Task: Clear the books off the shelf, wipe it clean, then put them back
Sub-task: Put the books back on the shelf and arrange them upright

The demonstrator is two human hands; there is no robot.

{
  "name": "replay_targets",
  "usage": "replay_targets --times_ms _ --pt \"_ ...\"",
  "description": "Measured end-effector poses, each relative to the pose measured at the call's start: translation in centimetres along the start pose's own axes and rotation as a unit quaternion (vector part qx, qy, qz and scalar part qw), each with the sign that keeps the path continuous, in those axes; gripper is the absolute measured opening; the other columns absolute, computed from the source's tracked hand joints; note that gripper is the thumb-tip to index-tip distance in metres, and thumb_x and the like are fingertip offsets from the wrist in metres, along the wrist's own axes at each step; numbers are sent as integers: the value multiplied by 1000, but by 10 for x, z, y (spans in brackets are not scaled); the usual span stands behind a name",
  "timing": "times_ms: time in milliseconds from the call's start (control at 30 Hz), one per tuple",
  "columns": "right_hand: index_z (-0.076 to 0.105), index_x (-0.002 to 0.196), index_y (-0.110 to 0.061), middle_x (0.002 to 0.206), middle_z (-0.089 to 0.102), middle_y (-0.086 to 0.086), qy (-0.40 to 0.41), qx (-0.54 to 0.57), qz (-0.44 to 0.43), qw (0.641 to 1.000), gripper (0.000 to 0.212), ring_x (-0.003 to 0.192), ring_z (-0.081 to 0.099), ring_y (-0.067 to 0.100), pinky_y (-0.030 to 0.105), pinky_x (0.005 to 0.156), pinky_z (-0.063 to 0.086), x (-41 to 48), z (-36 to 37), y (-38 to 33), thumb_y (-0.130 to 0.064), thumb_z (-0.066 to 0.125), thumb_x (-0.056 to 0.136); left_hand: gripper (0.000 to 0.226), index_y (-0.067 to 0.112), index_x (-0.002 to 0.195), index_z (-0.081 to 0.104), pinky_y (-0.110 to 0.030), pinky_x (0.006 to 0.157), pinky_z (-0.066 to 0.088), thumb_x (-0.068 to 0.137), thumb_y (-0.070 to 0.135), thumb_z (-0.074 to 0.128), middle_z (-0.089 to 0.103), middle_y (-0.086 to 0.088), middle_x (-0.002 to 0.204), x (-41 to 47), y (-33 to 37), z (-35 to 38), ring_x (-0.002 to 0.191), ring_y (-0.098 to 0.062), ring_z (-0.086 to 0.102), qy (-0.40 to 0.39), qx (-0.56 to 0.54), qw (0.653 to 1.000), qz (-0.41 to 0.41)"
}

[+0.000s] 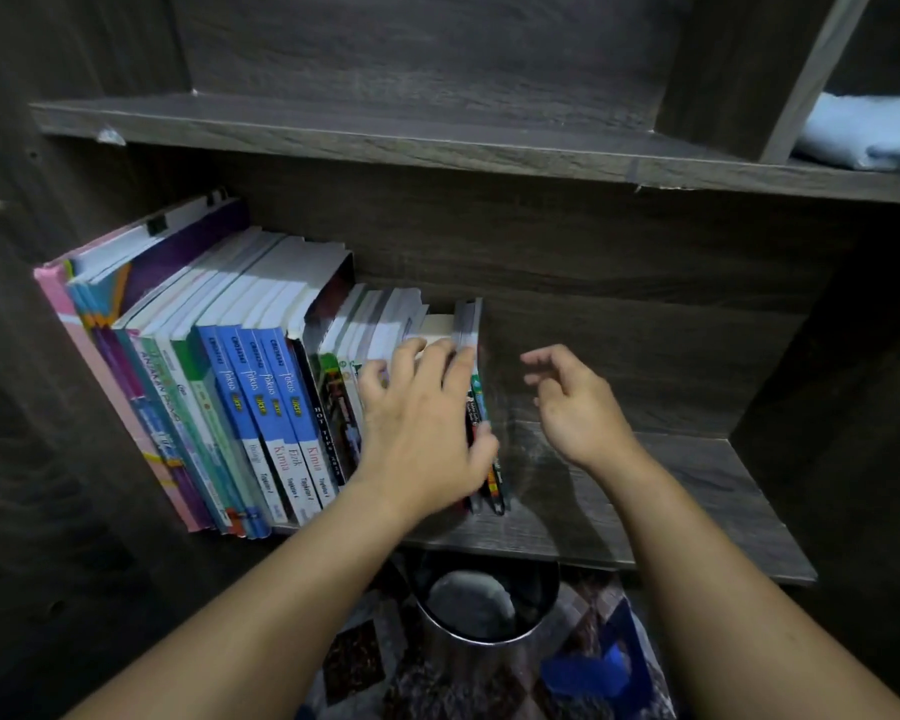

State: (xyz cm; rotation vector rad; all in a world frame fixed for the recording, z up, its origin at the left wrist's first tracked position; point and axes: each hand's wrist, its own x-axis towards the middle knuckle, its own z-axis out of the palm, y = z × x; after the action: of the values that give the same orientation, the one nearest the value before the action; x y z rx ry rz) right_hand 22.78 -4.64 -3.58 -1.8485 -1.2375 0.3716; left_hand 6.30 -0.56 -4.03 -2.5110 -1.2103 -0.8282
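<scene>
A row of books (261, 387) stands upright on the left half of a dark wooden shelf (645, 491). My left hand (422, 423) lies over the thin books (481, 407) at the row's right end, fingers over their tops and thumb against the outermost spine. It grips that small bundle. My right hand (575, 402) hovers just right of the books above the bare shelf board, fingers loosely curled, holding nothing. The small books under my left palm are mostly hidden.
Above is another shelf board (385, 132). A folded light-blue cloth (868, 132) lies in the upper right compartment. Below the shelf a round dark bin (481, 605) stands on a patterned rug (489, 683). Dark side panels close in both sides.
</scene>
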Motion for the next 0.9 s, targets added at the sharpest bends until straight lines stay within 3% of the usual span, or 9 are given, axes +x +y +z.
replay_targets --times_ms 100,233,367,433,533,600,667,800,900 --pt "59 115 -25 112 65 0 -31 -31 2 999 31 106 59 15 32 91 47 1 -3 4 -12 41 94 71 16 130 57 -47 92 25 79 64 43 54 -4 128 0 10 6 123 -29 39 2 19 1000 -3" --pt "58 119 -24 113 61 -4 -56 -32 -5 998 32 108 56 11 30 90 45 -2 -5 6 -12 41 95 64 18 116 64 -46 89 27 75 67 52 54 -5 127 -2 19 5 121 -30 40 14 4 1000 -12" --pt "58 120 -24 107 58 -5 -45 -15 31 998 32 100 57 15 32 86 47 4 -4 14 -14 41 95 28 19 87 57 -43 90 36 78 42 71 39 -4 140 -21 39 9 118 -25 35 -14 -142 988 -62" --pt "54 126 -20 111 55 0 -75 22 94 992 33 100 50 16 28 82 41 8 1 20 -15 37 98 28 22 89 42 -32 97 36 82 19 69 22 1 147 -32 54 13 123 -17 31 -28 -272 954 -124" --pt "53 122 -18 116 51 1 -227 11 145 963 29 104 46 12 25 93 38 -8 19 38 -17 31 104 46 25 100 34 -25 97 35 77 2 67 19 -3 139 -38 66 19 121 -15 34 36 -336 927 -162" --pt "49 134 -18 129 50 -3 -304 -49 139 941 34 117 47 12 22 101 35 -22 30 50 -22 34 104 49 22 111 38 -28 97 40 77 0 66 19 -3 134 -37 64 22 121 -21 37 30 -324 930 -171" --pt "31 149 -20 154 33 1 -361 -158 120 911 50 137 36 19 24 111 27 -26 35 56 -19 37 100 50 20 120 40 -26 98 39 81 1 64 20 -1 129 -36 55 26 119 -20 39 5 -294 941 -168" --pt "16 154 -22 159 22 4 -400 -279 122 864 77 139 34 25 20 101 35 -28 20 58 0 40 85 53 18 132 42 -19 97 27 84 6 63 28 -1 126 -32 40 23 121 -18 35 -14 -237 961 -145" --pt "9 155 -27 162 3 -5 -410 -294 89 859 85 145 22 23 25 111 28 -38 11 67 -1 45 82 53 17 130 48 -30 98 37 81 7 66 36 -4 121 -30 29 20 118 -22 37 -12 -188 975 -121"
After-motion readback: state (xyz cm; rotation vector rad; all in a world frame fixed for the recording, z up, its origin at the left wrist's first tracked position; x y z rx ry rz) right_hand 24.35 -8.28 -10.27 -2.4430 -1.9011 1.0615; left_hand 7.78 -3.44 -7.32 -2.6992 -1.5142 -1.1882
